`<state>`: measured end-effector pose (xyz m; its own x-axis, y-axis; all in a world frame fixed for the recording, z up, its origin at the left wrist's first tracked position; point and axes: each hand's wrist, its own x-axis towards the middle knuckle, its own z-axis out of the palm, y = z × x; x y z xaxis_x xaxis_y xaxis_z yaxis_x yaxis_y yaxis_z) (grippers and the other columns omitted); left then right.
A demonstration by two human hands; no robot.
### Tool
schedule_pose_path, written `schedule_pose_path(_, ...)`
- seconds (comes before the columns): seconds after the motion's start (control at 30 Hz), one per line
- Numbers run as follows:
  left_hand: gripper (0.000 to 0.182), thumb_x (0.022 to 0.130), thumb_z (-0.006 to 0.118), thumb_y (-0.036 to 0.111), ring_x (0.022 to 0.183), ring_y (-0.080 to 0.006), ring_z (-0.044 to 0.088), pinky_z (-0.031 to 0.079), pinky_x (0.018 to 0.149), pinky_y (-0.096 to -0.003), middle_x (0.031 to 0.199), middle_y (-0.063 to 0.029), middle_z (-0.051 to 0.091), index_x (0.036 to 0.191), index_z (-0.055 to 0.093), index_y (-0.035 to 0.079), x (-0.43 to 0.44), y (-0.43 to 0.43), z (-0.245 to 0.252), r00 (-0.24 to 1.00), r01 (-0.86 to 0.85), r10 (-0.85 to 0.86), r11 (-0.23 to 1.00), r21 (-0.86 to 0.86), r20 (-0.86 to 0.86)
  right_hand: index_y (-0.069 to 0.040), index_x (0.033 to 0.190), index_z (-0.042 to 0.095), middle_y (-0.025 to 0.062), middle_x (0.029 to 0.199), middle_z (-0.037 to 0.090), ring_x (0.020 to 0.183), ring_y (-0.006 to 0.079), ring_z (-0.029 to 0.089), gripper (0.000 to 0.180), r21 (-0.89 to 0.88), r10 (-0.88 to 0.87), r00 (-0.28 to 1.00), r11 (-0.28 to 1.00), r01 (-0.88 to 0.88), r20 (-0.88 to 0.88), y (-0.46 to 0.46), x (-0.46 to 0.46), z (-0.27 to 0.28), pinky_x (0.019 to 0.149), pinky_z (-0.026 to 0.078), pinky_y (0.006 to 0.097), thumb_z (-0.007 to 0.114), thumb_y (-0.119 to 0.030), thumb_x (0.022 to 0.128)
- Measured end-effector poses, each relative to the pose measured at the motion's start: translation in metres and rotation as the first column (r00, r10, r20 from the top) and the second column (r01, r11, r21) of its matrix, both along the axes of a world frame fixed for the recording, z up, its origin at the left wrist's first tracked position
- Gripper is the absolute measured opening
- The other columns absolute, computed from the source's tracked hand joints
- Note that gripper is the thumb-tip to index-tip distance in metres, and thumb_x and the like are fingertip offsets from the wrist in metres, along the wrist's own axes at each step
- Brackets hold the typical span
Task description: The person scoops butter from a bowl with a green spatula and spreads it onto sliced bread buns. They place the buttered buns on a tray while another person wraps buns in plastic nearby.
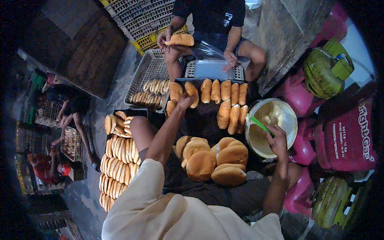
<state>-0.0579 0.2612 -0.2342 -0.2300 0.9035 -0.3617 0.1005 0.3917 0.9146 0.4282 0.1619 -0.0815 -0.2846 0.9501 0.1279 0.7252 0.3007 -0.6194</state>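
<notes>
Among the elongated bread rolls on a dark tray, my left hand grips one golden roll near its lower end. My right hand holds a green-handled spreader over a white bucket. Pale cream coats the bucket's inside, and some clings to the spreader's far end. More long rolls lie in rows at the tray's far right. Larger round buns are piled at its near side, closest to my lap.
Filled buns stand in rows at my left. Across from me a person holds a roll and clear plastic bags, beside a plastic crate with more buns. Gas cylinders crowd the right side. Other people sit far left.
</notes>
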Motion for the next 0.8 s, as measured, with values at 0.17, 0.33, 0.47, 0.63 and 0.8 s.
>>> schedule_pose_path(0.17,0.044,0.091,0.073,0.028,0.103,-0.0447,0.067,0.051,0.093,-0.0489,0.113,-0.0266,0.068,0.119,0.063,-0.005,0.069,-0.032,0.053,0.605,0.355,-0.117,0.925,0.136,-0.787,-0.002,0.116,0.074,0.0221,0.117,0.071,0.108,0.0418,0.067,0.028,-0.015,-0.006,0.998,1.000,0.007,0.064,0.008,0.008,-0.016,0.097,0.052,0.0452,0.070,-0.017,0.092)
schedule_pose_path(0.33,0.037,0.088,0.074,0.026,0.105,-0.0388,0.065,0.054,0.090,-0.0467,0.113,-0.0233,0.065,0.114,0.063,0.002,0.175,-0.191,0.097,0.564,0.789,-0.441,0.538,0.298,-0.698,-0.001,0.115,0.073,0.0219,0.110,0.072,0.101,0.0381,0.070,0.027,-0.105,-0.093,0.996,0.990,0.093,0.007,0.004,0.017,-0.003,0.091,0.054,0.0414,0.070,-0.013,0.092)
schedule_pose_path(0.47,0.054,0.088,0.077,0.034,0.103,-0.0386,0.068,0.054,0.089,-0.0472,0.113,-0.0236,0.066,0.124,0.059,0.000,0.208,-0.260,0.118,0.140,0.958,-0.262,0.279,0.064,-0.955,-0.002,0.115,0.074,0.0223,0.109,0.073,0.097,0.0363,0.072,0.027,-0.111,-0.057,0.996,0.992,0.064,0.063,0.014,0.031,0.008,0.086,0.055,0.0417,0.070,-0.016,0.092)
schedule_pose_path(0.63,0.063,0.084,0.083,0.036,0.110,-0.0380,0.066,0.052,0.094,-0.0461,0.116,-0.0224,0.066,0.127,0.055,-0.001,0.150,-0.246,0.155,0.531,0.841,-0.809,0.540,0.038,-0.251,-0.001,0.116,0.073,0.0245,0.101,0.073,0.093,0.0378,0.072,0.031,-0.282,0.142,0.919,0.959,-0.035,0.368,0.051,0.073,-0.024,0.083,0.055,0.0450,0.069,-0.017,0.090)
schedule_pose_path(0.8,0.061,0.078,0.088,0.030,0.110,-0.0384,0.066,0.052,0.094,-0.0455,0.118,-0.0184,0.066,0.127,0.062,0.006,0.063,-0.210,0.171,0.576,0.796,-0.772,0.604,-0.028,-0.269,-0.003,0.110,0.075,0.0218,0.106,0.074,0.099,0.0377,0.073,0.030,-0.436,0.358,0.617,0.899,-0.026,0.701,0.107,0.097,-0.142,0.087,0.057,0.0479,0.066,-0.021,0.087)
